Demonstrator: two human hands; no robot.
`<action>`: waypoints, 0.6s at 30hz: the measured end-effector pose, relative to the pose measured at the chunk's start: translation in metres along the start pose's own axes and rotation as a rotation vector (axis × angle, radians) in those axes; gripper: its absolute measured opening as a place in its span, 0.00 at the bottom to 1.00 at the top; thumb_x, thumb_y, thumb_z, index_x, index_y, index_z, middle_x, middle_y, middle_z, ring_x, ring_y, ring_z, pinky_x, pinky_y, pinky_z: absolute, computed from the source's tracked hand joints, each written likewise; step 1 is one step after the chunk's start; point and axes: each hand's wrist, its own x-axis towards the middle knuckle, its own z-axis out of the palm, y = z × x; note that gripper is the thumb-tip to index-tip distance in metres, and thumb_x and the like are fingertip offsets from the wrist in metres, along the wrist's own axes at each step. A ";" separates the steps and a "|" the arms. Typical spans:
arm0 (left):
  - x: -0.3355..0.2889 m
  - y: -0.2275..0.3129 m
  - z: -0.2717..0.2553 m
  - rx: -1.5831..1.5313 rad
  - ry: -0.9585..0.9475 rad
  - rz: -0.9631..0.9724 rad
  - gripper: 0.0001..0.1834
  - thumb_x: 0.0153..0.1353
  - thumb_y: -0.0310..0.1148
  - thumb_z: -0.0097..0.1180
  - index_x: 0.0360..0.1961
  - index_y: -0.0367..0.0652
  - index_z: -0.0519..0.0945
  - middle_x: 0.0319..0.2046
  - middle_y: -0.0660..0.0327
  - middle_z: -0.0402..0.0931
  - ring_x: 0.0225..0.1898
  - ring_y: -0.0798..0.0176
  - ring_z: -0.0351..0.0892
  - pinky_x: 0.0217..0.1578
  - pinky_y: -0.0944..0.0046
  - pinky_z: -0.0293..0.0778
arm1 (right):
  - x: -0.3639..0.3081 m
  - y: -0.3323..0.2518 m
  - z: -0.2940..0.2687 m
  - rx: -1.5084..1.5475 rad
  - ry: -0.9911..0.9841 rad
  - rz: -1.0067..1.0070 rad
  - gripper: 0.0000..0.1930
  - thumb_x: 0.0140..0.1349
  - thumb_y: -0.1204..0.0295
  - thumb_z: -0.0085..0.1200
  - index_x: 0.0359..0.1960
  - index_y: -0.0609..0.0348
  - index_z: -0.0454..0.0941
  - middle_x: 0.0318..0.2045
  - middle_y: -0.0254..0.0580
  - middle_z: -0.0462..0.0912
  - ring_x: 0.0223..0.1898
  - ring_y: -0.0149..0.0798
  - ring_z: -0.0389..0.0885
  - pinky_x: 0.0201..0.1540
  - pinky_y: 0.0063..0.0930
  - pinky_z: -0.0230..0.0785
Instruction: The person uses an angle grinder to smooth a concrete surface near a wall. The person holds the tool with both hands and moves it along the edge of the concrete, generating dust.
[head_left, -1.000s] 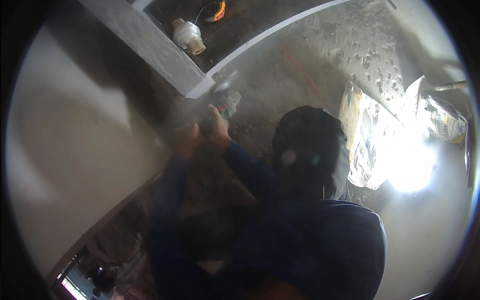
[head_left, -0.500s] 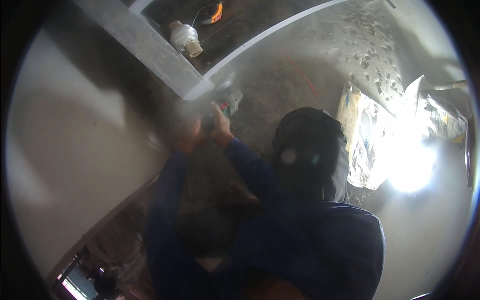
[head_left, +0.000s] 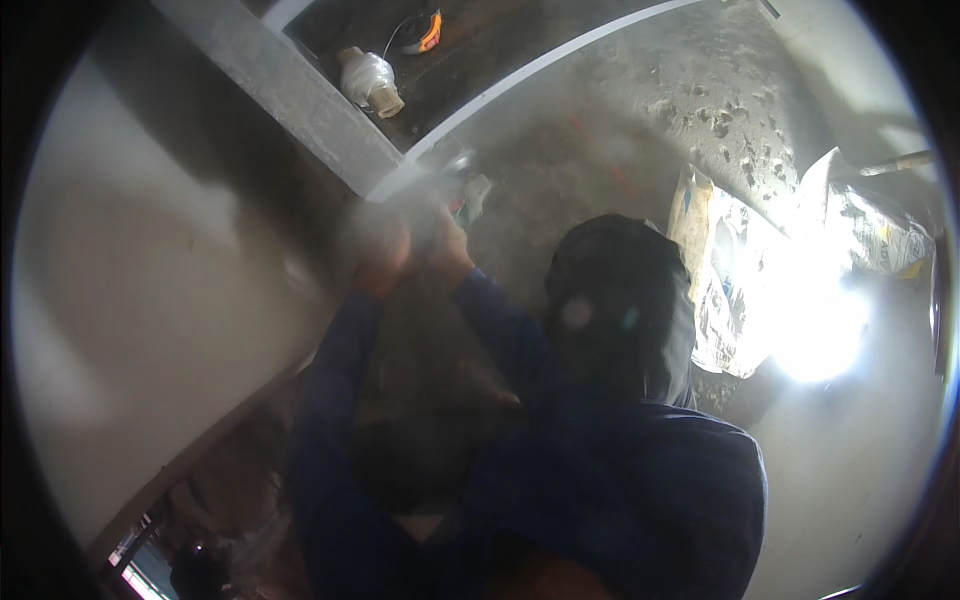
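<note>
Both my hands are at the corner of a grey slab-like frame [head_left: 285, 105] with pale edges. There, a dust-veiled power tool, by its look an angle grinder [head_left: 474, 200], with greenish and red parts, sits against the corner. My right hand [head_left: 449, 246] is closed around its near side. Beside it my left hand [head_left: 388, 255] grips the body too; dust and shadow blur its fingers. A shiny curved part, like a guard or disc, shows above the hands, close to the frame's pale edge. My blue sleeves reach up from below.
Within the frame lie a plastic-wrapped roll [head_left: 368, 78] and an orange-black tool [head_left: 428, 33] with a string. Glaring sacks [head_left: 728, 270] stand at right. A thin red line [head_left: 602, 152] crosses the dusty floor. A dark rounded shape [head_left: 620, 300] rises beside my right arm.
Dust has thickened around my hands and the angle grinder, hiding more of them. My hands stay at the frame corner, with only a slight shift. The view has shifted slightly.
</note>
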 end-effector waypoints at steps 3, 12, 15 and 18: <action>-0.013 -0.003 0.000 -0.002 0.028 -0.007 0.22 0.64 0.44 0.54 0.54 0.43 0.79 0.46 0.48 0.81 0.48 0.44 0.81 0.52 0.46 0.75 | -0.005 0.009 0.005 0.037 0.038 0.242 0.22 0.66 0.61 0.62 0.54 0.65 0.77 0.44 0.40 0.82 0.44 0.36 0.82 0.45 0.32 0.76; -0.029 -0.020 0.010 0.151 0.137 0.136 0.21 0.65 0.44 0.54 0.53 0.43 0.81 0.47 0.49 0.81 0.48 0.46 0.81 0.53 0.48 0.75 | -0.002 0.008 0.000 0.247 0.035 0.315 0.19 0.68 0.58 0.60 0.49 0.62 0.79 0.41 0.39 0.81 0.41 0.34 0.82 0.44 0.31 0.76; -0.020 -0.027 0.020 0.260 0.250 0.332 0.21 0.65 0.44 0.54 0.52 0.43 0.81 0.47 0.49 0.81 0.48 0.46 0.81 0.54 0.48 0.75 | 0.000 -0.011 0.004 0.269 0.065 0.389 0.21 0.67 0.58 0.60 0.53 0.62 0.78 0.45 0.39 0.82 0.45 0.34 0.82 0.46 0.31 0.76; -0.019 -0.019 0.027 0.030 0.390 0.090 0.25 0.61 0.45 0.58 0.54 0.40 0.79 0.48 0.46 0.80 0.49 0.43 0.80 0.52 0.47 0.74 | -0.013 -0.016 0.017 0.269 0.160 0.455 0.20 0.67 0.59 0.61 0.51 0.62 0.79 0.43 0.38 0.82 0.41 0.34 0.82 0.44 0.30 0.76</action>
